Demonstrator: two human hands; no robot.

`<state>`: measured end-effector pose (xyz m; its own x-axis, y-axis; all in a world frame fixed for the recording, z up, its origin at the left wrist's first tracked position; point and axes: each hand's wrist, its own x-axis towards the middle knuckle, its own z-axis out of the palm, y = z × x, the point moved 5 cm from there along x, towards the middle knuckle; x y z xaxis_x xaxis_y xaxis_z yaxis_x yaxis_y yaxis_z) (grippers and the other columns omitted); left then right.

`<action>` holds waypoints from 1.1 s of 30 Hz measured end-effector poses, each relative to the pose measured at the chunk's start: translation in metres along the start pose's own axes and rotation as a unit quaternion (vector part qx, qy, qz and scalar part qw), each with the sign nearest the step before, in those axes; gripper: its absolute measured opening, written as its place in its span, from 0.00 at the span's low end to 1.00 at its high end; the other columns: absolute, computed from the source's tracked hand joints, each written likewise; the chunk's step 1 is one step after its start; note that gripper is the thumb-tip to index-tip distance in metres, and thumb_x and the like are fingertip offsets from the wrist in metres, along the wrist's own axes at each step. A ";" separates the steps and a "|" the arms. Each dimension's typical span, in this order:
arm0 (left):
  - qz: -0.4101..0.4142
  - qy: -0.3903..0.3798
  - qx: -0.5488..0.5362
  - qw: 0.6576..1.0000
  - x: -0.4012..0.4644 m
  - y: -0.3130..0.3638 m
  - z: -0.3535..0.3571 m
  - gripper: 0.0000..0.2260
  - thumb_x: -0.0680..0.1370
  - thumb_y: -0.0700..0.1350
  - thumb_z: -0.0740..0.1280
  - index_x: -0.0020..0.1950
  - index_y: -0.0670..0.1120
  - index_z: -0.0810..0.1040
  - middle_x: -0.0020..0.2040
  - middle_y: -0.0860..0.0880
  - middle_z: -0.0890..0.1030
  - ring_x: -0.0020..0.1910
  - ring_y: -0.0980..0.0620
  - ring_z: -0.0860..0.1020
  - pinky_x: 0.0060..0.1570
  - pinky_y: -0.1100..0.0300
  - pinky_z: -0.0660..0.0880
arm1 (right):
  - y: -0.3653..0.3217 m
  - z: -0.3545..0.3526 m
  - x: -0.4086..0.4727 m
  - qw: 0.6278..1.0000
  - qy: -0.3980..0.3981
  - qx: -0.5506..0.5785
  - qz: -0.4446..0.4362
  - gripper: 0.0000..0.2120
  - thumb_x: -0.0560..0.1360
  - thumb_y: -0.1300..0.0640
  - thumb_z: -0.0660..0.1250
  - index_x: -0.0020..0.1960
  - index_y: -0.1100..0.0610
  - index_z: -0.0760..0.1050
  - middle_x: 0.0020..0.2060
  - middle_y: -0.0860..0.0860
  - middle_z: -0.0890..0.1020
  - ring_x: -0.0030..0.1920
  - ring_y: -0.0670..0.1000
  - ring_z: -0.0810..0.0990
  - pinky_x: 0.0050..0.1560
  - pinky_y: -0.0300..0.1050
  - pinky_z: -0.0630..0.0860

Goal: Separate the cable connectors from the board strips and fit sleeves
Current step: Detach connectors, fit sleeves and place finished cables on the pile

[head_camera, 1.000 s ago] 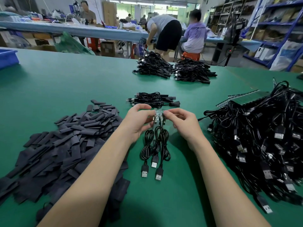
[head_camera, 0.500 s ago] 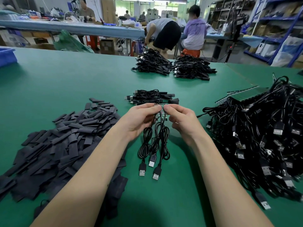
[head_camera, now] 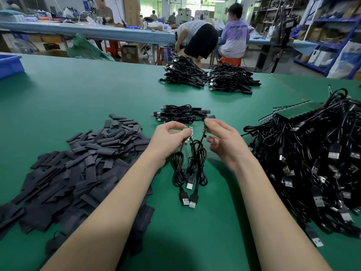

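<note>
One connector board (head_camera: 204, 127) had just been snapped from the strip (head_camera: 188, 132); it was pinched in the right hand (head_camera: 224, 141), the strip in the left hand (head_camera: 170, 139), ready for sleeving.

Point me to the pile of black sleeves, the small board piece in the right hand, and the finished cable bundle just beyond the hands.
Pile of flat black sleeves (head_camera: 82, 165), head view: pile's middle.
Small snapped-off board piece (head_camera: 204, 126), head view: edge showing beside the right hand (head_camera: 224, 141).
Small bundle of black cables (head_camera: 181, 114), head view: centre of coils.
</note>
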<state>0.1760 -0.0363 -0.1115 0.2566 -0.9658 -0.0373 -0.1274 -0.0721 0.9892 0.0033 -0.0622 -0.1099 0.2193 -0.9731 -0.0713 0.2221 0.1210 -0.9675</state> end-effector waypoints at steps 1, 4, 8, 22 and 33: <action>0.037 0.030 0.068 0.997 -0.001 0.003 -0.003 0.06 0.75 0.49 0.75 0.50 0.50 0.82 0.42 0.51 0.85 0.41 0.54 0.81 0.45 0.61 0.76 | -0.002 -0.005 0.000 0.998 0.036 -0.057 -0.008 0.06 0.74 0.49 0.77 0.48 0.49 0.85 0.38 0.42 0.84 0.32 0.44 0.74 0.31 0.33 0.69; 0.048 0.031 0.135 0.989 -0.003 0.001 -0.002 0.07 0.75 0.52 0.74 0.50 0.53 0.82 0.42 0.54 0.85 0.43 0.57 0.82 0.43 0.63 0.74 | -0.007 -0.013 -0.002 0.984 0.107 -0.140 -0.036 0.05 0.75 0.50 0.76 0.47 0.50 0.84 0.36 0.42 0.85 0.34 0.46 0.73 0.33 0.35 0.70; -0.020 -0.036 -0.012 0.999 -0.002 0.002 0.005 0.06 0.77 0.46 0.74 0.52 0.48 0.79 0.46 0.50 0.83 0.40 0.54 0.82 0.44 0.59 0.76 | -0.016 -0.005 -0.003 0.999 0.016 -0.026 -0.031 0.05 0.75 0.50 0.76 0.49 0.50 0.84 0.38 0.42 0.84 0.34 0.45 0.76 0.32 0.34 0.71; -0.032 -0.130 -0.080 0.988 -0.012 0.021 0.008 0.05 0.80 0.37 0.68 0.56 0.43 0.76 0.45 0.45 0.82 0.33 0.52 0.83 0.30 0.63 0.77 | -0.013 -0.016 0.001 0.975 0.129 -0.158 -0.084 0.04 0.77 0.52 0.74 0.45 0.50 0.81 0.35 0.44 0.85 0.29 0.39 0.79 0.27 0.33 0.71; -0.031 -0.116 0.055 0.991 -0.006 0.008 0.003 0.03 0.80 0.40 0.69 0.53 0.47 0.78 0.46 0.46 0.82 0.37 0.49 0.83 0.37 0.52 0.83 | -0.025 -0.029 -0.007 0.964 0.222 -0.080 -0.120 0.04 0.79 0.52 0.72 0.46 0.49 0.79 0.43 0.48 0.84 0.34 0.43 0.83 0.29 0.35 0.75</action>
<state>0.1701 -0.0316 -0.1042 0.0420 -0.9889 -0.1426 -0.2257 -0.1484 0.9628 -0.0311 -0.0639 -0.0919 -0.2569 -0.9616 0.0965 0.0585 -0.1152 -0.9916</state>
